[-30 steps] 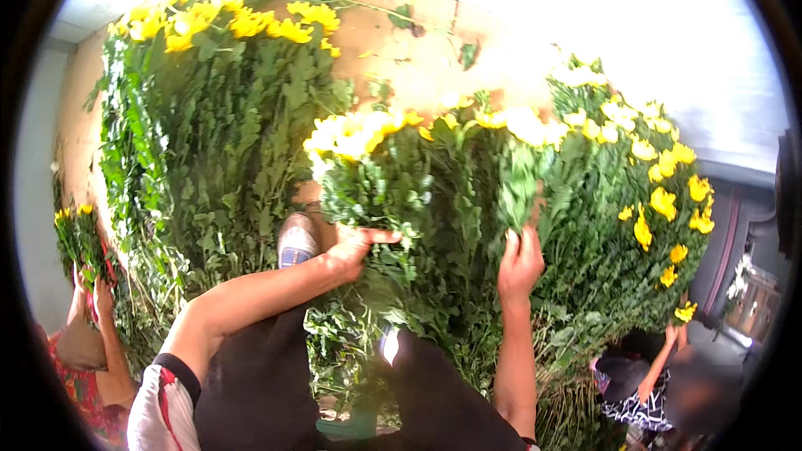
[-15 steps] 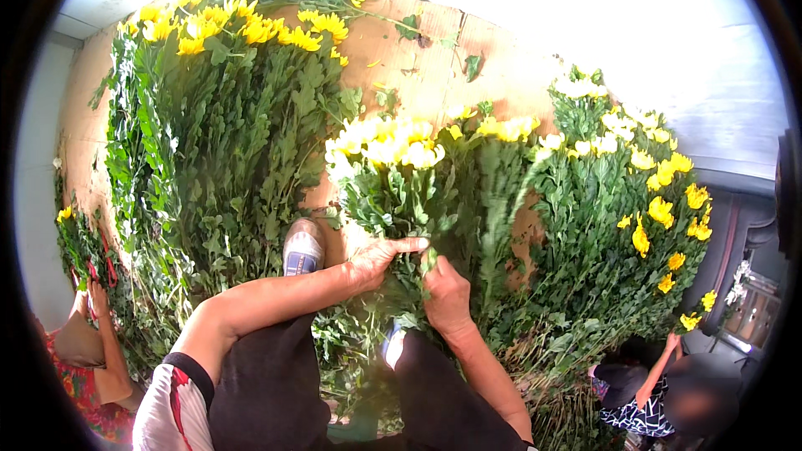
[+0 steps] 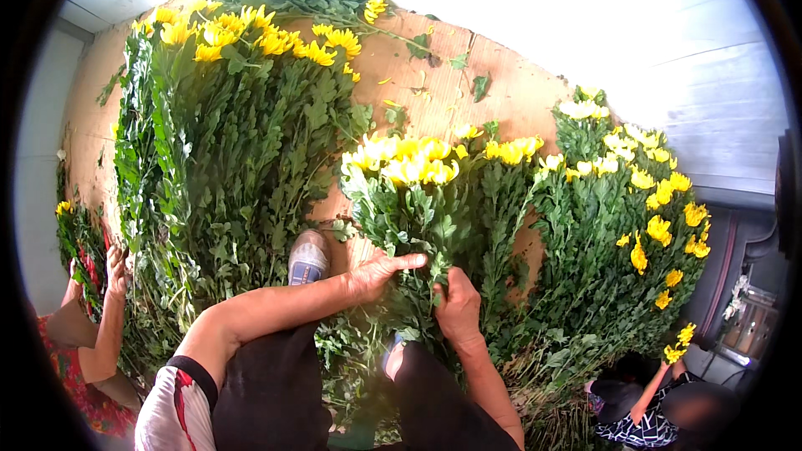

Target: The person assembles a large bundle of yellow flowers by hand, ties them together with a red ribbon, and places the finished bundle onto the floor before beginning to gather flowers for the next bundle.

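A bunch of yellow chrysanthemums [image 3: 409, 163], blooms pointing away from me, stands upright in front of my legs. My left hand [image 3: 376, 276] grips its leafy stems from the left side, thumb stretched across the front. At the right side of the same bunch, my right hand [image 3: 458, 305] is closed, with thumb and fingers pinched on a leafy chrysanthemum stem. Leaves and the left hand's own palm hide part of that grip. Just beyond to the right lie more yellow chrysanthemums [image 3: 511, 150] with long green stems.
A thick row of chrysanthemums [image 3: 242, 117] lies at left, and another pile [image 3: 610, 225] at right, on brown cardboard [image 3: 434, 100]. My shoe [image 3: 307, 257] stands between. One person [image 3: 109, 326] works at far left with red ties; another [image 3: 647, 409] holds yellow flowers at lower right.
My right hand has moved slightly down and right, still at the bunch. The person at lower right has gathered their yellow blooms closer. The far-left person's hand has shifted up.
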`<state>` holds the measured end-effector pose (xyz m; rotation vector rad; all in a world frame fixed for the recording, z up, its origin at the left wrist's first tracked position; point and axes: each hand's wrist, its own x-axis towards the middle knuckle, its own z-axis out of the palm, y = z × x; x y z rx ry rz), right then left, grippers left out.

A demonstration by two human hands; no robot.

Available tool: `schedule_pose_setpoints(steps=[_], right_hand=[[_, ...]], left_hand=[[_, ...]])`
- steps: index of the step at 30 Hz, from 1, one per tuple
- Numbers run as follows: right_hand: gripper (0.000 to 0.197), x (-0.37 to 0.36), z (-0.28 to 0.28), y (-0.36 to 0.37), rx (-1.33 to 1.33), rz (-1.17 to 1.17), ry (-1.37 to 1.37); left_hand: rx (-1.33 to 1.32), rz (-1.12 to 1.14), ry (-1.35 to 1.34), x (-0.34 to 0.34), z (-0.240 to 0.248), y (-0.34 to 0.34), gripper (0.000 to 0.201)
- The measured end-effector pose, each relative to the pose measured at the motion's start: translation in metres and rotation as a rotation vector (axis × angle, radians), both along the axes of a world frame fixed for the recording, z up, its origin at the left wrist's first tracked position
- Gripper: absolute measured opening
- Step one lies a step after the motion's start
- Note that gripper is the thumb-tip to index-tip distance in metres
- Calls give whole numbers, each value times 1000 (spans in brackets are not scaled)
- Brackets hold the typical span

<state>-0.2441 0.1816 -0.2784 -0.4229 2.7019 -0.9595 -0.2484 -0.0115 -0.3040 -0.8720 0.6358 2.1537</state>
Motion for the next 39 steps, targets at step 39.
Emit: schedule_pose_setpoints(steps=[39], right_hand=[[24,-36,-23,127,385,120,269]], left_hand=[[-300,117,-118,40,-40,-42,36]])
